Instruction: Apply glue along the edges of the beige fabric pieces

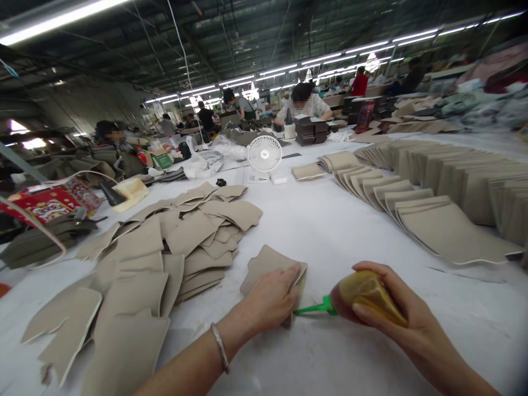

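"2 hands at work, held apart. What is each doing?"

"The left hand (270, 297) lies on top of a tan piece (266, 267) on the white surface (313, 234), fingers pressing down, probably so it can't slide. Whether a finger curls under the edge, I cannot tell."

"And the right hand (398, 300)?"

"Wrapped around a squeeze bottle (357, 294), thumb on the near side, fingers over the far side. A grip that suits squeezing, I'd judge. The bottle is tilted almost onto its side, which brings the tip of its green spout (315, 309) to the piece's near edge, by the left hand. Touching or just short of it, I can't say."

"Why is the piece in the middle?"

"Likely because both hands reach it there, between the 2 groups of pieces."

"The heap (193, 234) on the left looks untidy."

"Loose and overlapping, yet near the left arm, so handy to pick from. On the right, the long curved row (445, 165) overlaps like shingles, perhaps to leave edges bare."

"And the fan (264, 155)?"

"Upright beyond the piece, grille facing this way, maybe for moving air."
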`<state>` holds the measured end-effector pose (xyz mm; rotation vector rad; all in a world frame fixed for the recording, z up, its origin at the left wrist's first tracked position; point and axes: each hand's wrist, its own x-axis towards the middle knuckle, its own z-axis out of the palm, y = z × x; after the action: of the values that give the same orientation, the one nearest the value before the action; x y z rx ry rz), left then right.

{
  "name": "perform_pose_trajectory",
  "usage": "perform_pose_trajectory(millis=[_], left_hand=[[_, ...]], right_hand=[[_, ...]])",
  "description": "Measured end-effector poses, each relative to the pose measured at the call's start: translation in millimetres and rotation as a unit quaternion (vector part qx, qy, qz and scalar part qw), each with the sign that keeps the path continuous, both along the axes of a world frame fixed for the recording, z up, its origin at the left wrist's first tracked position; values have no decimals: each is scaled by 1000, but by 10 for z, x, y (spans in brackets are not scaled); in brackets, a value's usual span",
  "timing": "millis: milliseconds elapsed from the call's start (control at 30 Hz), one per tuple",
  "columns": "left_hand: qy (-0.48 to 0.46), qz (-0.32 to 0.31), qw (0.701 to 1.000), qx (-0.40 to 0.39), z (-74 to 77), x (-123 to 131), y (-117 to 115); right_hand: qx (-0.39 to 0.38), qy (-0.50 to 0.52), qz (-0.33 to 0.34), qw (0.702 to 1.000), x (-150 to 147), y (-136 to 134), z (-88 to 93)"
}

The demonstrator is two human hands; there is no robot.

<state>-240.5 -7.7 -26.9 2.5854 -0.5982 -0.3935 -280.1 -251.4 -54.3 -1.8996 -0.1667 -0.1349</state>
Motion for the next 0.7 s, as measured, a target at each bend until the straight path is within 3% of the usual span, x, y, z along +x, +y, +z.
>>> perform_pose_trajectory(millis=[100,233,400,567,700], left_hand=[[2,2,1000,-1,27,-22,-8],[6,5,1000,5,40,-55,-19],[6,17,1000,-3,9,-69,-13],[12,24,1000,4,12,-68,-22],[18,28,999,11,32,-61,-40]], right_hand=[[6,1,-22,1000,-24,12,-5],[36,23,9,999,-63,34,-32],[33,6,-17,999,-96,72,-26],[39,30,8,999,-102,54,-41],[7,-5,-40,999,-63,5,-70]])
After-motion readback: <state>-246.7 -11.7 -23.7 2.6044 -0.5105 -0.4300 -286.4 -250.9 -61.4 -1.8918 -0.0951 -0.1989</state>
